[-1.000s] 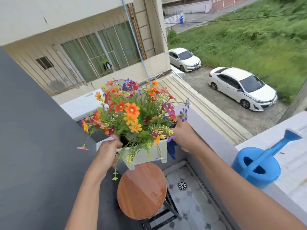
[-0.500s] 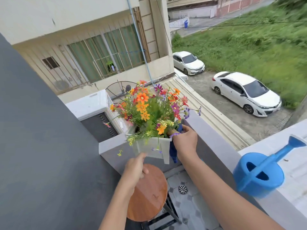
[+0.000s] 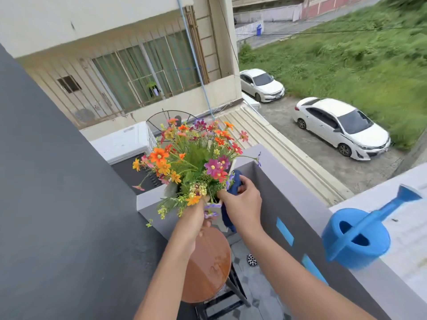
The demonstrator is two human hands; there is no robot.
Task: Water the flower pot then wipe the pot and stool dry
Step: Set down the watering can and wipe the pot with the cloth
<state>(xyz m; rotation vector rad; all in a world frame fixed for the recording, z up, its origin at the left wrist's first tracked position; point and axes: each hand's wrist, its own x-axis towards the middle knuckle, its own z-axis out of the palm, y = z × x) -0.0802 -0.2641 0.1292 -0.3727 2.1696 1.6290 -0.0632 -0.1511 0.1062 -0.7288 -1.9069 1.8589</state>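
Note:
A white square flower pot (image 3: 216, 210) full of orange, red and purple flowers (image 3: 191, 158) is held up in the air above a round wooden stool (image 3: 209, 271). My left hand (image 3: 193, 224) grips the pot's near corner from below. Against the pot's right side my right hand (image 3: 243, 204) presses a dark blue cloth (image 3: 234, 183). Most of the pot is hidden by the flowers and my hands. The stool seat shows wet droplets.
A blue watering can (image 3: 360, 239) stands on the grey balcony wall (image 3: 295, 199) at the right. A dark wall (image 3: 57, 204) fills the left. A floor drain (image 3: 251, 260) lies in the tiled floor beside the stool. Beyond the wall is a drop to a driveway with cars.
My left hand let go of the pot's left side, dropped, then took hold of its near corner. The pot turned and moved slightly right; my right hand stayed on its right side with the cloth.

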